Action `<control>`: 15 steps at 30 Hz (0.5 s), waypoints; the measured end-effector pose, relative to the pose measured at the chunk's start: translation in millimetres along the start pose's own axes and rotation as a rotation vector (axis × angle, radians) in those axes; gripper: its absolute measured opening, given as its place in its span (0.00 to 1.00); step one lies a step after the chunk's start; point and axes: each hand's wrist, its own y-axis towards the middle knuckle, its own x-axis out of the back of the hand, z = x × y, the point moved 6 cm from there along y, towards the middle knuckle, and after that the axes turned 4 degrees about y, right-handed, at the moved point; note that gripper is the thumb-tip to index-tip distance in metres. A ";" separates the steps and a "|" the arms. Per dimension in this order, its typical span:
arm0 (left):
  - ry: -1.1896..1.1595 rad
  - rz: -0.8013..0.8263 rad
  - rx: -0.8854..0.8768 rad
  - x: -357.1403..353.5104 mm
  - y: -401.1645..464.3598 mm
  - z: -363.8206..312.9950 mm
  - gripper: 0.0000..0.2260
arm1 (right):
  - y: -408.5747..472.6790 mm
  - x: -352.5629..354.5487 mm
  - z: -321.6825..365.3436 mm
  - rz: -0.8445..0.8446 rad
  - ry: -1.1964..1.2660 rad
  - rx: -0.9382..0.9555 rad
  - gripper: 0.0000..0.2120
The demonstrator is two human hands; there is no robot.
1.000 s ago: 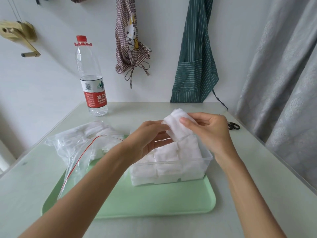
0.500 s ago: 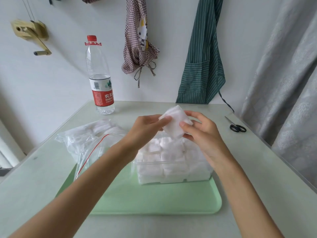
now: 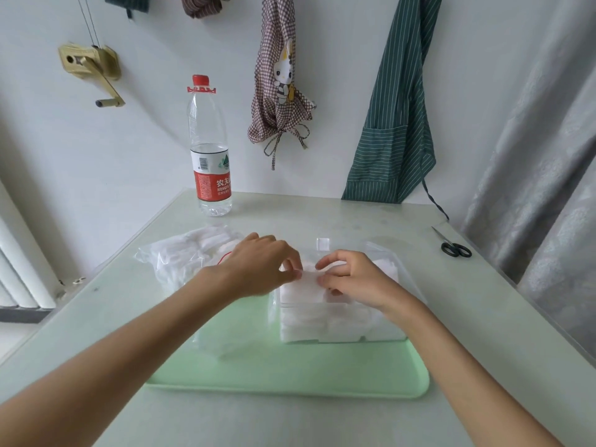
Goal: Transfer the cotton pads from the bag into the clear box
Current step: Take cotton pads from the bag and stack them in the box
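A clear box (image 3: 392, 337) stands on a green tray (image 3: 290, 379), packed with white cotton pads (image 3: 322, 327). My left hand (image 3: 261, 266) and my right hand (image 3: 351, 279) are both lowered onto the top of the box. Their fingertips pinch one white pad (image 3: 309, 279) that lies on top of the stack. To the left lies a clear plastic bag (image 3: 180, 256) with a red zip line, holding more white pads; my left forearm covers part of it.
A water bottle (image 3: 209, 150) with a red label stands at the back of the table. Black scissors (image 3: 453, 246) lie at the right edge. Aprons hang on the wall behind, and a grey curtain (image 3: 548, 188) hangs on the right.
Both hands have come down with the pad from above the box onto the top of the stack. The camera has tilted upward a little.
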 end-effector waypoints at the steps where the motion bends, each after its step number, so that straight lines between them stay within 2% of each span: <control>1: 0.006 0.008 -0.007 -1.5 0.4 -0.5 0.09 | -0.2 1.2 -0.1 -0.001 -0.011 -0.001 0.06; 7: 0.047 0.104 -0.039 -4.3 8.0 -0.5 0.09 | 1.8 -1.2 6.3 -0.006 -0.240 0.084 0.09; 10: 0.099 0.035 -0.066 -1.7 10.8 -4.1 0.07 | 2.8 5.5 13.5 -0.020 -0.373 0.117 0.09; 13: 0.134 -0.036 -0.093 3.2 14.3 -10.4 0.06 | 3.7 0.6 15.4 0.111 -0.523 0.064 0.08; 15: 0.156 -0.019 -0.116 3.3 16.1 -14.0 0.05 | 5.6 -8.2 16.3 0.174 -0.624 0.049 0.09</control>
